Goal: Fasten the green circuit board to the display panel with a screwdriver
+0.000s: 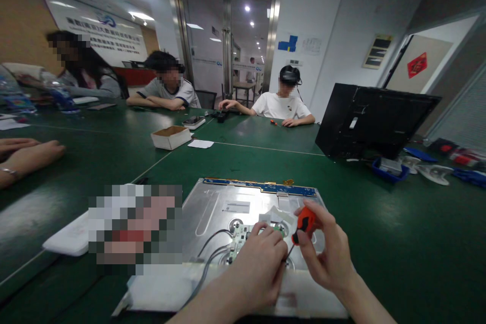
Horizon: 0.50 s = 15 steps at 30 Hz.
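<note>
A silver metal panel (228, 202) lies flat on the green table (398, 243) in front of me, with a blue strip along its far edge. A small green circuit board (240, 235) with grey cables sits on it. My left hand (258, 268) rests with curled fingers on the panel, pressing at the board's right end. My right hand (326, 253) grips an orange-handled screwdriver (304, 223), its thin shaft angled down toward the board beside my left fingers.
A black monitor back (372, 121) stands at the right, with blue trays and parts beyond it. A small cardboard box (170, 136) and a paper lie mid-table. Three people sit at the far side; another person's hands (23, 154) rest at the left edge.
</note>
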{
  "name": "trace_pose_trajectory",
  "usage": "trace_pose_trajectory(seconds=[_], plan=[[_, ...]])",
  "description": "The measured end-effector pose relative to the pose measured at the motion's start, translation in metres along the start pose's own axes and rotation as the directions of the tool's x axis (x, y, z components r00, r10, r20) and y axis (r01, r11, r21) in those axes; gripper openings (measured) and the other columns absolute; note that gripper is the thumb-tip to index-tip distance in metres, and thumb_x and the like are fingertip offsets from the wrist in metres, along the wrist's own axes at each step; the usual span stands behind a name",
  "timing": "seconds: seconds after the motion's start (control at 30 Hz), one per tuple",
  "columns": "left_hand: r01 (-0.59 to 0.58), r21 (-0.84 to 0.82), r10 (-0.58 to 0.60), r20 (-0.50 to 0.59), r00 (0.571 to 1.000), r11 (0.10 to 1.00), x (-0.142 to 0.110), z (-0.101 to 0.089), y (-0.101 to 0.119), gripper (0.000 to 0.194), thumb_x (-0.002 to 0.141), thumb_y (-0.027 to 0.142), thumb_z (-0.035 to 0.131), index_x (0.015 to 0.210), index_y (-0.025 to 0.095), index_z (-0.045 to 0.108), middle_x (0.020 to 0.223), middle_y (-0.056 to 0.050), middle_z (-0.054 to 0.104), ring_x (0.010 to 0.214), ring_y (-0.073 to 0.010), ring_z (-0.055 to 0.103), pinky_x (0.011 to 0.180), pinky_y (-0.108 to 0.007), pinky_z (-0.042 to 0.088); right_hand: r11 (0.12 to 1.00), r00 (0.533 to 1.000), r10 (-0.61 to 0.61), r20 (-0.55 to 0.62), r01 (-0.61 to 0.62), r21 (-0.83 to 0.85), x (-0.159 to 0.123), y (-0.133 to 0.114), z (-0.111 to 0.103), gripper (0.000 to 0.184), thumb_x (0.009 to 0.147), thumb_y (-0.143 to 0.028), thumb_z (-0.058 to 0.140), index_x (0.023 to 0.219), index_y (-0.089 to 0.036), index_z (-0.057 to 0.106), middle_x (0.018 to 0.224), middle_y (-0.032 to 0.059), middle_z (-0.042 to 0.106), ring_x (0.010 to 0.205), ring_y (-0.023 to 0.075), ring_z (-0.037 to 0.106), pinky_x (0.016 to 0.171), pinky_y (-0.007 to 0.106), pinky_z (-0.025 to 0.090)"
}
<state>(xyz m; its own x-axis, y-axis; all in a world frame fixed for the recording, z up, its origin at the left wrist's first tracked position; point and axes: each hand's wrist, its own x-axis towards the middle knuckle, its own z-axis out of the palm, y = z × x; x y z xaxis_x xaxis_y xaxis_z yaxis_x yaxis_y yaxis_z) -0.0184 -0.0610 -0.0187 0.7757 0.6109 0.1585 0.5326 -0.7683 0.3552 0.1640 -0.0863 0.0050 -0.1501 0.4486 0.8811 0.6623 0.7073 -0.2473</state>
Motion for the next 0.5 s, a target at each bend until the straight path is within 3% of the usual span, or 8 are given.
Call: trace_pose_trajectory(seconds=[0.13, 0.37, 0.5], plan=[[-0.006, -0.001, 0.006, -0.01, 1.0, 1.0, 0.0001, 0.0006, 0.0005, 0.01, 0.094, 0.017, 0.061, 0.098, 0.019, 0.069, 0.11, -0.01, 0.077, 0.106, -0.0289, 0.069, 0.116, -0.05, 0.043, 1.0, 1.0, 0.012, 0.003, -0.011, -0.012, -0.0002, -0.0005, -0.0013, 0.047, 0.106, -0.015, 0.049, 0.152, -0.021, 0.048, 0.097, 0.0055, 0.077, 0.063, 0.0165, 0.072, 0.05, 0.025, 0.058], [-0.014, -0.023, 0.014, 0.009, 1.0, 1.0, 0.0007, 0.0008, -0.002, 0.022, 0.092, 0.015, 0.062, 0.11, 0.022, 0.071, 0.116, -0.011, 0.076, 0.112, -0.0314, 0.068, 0.115, -0.053, 0.043, 0.996, 0.999, -0.026, -0.04, 0.022, -0.084, -0.0007, 0.0033, 0.0028, 0.037, 0.108, -0.018, 0.055, 0.144, -0.023, 0.05, 0.076, -0.0043, 0.066, 0.051, 0.0144, 0.061, 0.045, 0.025, 0.053], [-0.016, -0.029, 0.016, 0.011, 1.0, 0.999, 0.0008, 0.0, -0.0025, 0.025, 0.092, 0.016, 0.062, 0.114, 0.023, 0.07, 0.117, -0.011, 0.076, 0.112, -0.0322, 0.068, 0.114, -0.053, 0.044, 0.995, 0.998, -0.051, -0.028, 0.048, -0.083, -0.001, 0.0053, 0.0028, 0.036, 0.109, -0.022, 0.058, 0.144, -0.023, 0.051, 0.074, -0.0055, 0.064, 0.05, 0.0134, 0.059, 0.045, 0.024, 0.05]])
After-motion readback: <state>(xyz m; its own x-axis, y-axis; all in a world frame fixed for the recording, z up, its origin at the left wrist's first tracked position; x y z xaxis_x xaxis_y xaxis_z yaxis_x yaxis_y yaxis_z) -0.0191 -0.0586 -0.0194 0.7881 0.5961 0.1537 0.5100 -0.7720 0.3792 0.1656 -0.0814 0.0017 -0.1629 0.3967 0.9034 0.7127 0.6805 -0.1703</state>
